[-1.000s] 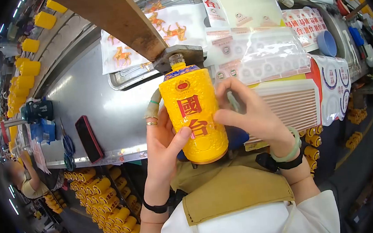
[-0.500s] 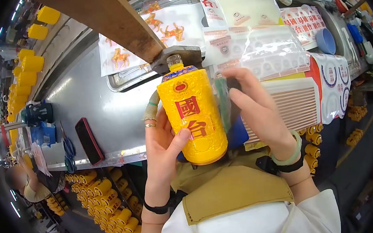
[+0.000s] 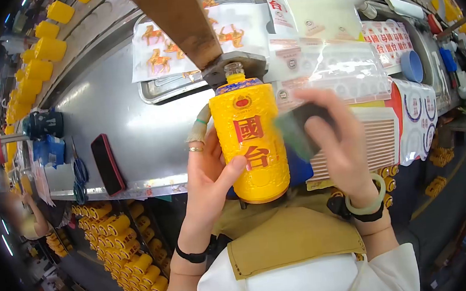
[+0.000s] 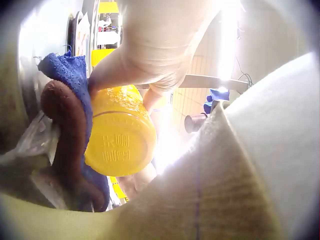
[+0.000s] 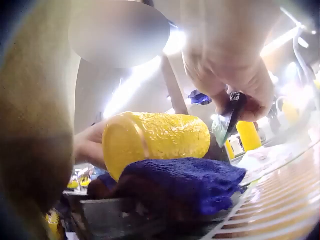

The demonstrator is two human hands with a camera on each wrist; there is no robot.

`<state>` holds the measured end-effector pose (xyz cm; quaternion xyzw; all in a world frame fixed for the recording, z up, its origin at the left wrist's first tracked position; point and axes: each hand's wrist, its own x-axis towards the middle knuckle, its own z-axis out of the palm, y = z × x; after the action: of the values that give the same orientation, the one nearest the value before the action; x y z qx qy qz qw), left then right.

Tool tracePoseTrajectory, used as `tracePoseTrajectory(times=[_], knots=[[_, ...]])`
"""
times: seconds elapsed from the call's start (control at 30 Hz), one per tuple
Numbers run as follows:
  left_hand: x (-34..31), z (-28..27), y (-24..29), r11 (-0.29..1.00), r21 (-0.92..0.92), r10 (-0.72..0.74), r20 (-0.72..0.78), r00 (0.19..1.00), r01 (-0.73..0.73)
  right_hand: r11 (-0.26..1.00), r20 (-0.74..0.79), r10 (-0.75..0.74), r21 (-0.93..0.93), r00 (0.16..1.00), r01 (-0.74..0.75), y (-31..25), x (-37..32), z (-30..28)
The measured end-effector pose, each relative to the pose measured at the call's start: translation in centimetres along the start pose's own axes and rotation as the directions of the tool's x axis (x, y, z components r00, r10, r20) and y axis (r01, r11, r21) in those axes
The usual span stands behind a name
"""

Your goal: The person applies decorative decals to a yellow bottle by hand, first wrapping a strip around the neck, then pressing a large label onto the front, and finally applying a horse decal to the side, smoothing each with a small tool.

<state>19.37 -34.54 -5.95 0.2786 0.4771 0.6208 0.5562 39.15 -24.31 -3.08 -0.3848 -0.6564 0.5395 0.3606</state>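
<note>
A yellow embossed bottle [image 3: 258, 179] with red characters lies with its clear glass neck [image 3: 234, 70] at a dark bracket [image 3: 259, 64] on a wooden beam. My left hand [image 3: 205, 173] grips its left side, the thumb across the front beside the lower character; a worn finger cover [image 3: 197, 135] is on one finger. Just right of the bottle, my right hand [image 3: 346, 141] pinches a flat dark-and-green scraper-like piece [image 3: 305, 130], blurred in the head view. The right wrist view shows this piece [image 5: 233, 111] as black with a pale green edge. A blue cloth [image 5: 185, 177] lies under the bottle.
Sheets of gold horse decals [image 3: 159, 60] lie on a metal tray behind the bottle. Plastic-wrapped label sheets [image 3: 331, 65] and a striped sheet [image 3: 376, 138] are to the right, near a blue cup [image 3: 412, 66]. A phone [image 3: 107, 165] and scissors [image 3: 79, 178] lie left.
My right hand has drawn away rightward from the bottle's edge, bringing the flat piece into fuller view. My left hand keeps its hold on the bottle. The head view has shifted slightly.
</note>
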Motion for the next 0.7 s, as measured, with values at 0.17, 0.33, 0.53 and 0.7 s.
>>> tracePoseTrajectory(times=[0.17,0.33,0.53,0.7], knots=[[0.0,-0.3,0.1,0.999,-0.032,0.0,0.041,0.999,0.001,0.91,-0.033,-0.241,-0.354,0.97,0.214,-0.9,2.3,0.3],[0.1,-0.9,-0.2,0.986,-0.158,-0.041,0.031,0.999,0.045,0.4,0.403,-0.67,-0.511,0.623,0.761,-2.4,2.8,-0.7],[0.2,-0.8,-0.1,0.973,-0.223,-0.05,0.048,0.998,0.059,0.46,0.663,-0.608,-0.153,0.436,0.875,-2.9,0.0,2.5],[0.3,-0.6,0.4,0.983,-0.154,-0.093,0.036,0.995,0.098,0.268,0.374,-0.74,-0.599,0.56,0.755,-2.2,8.7,1.4]])
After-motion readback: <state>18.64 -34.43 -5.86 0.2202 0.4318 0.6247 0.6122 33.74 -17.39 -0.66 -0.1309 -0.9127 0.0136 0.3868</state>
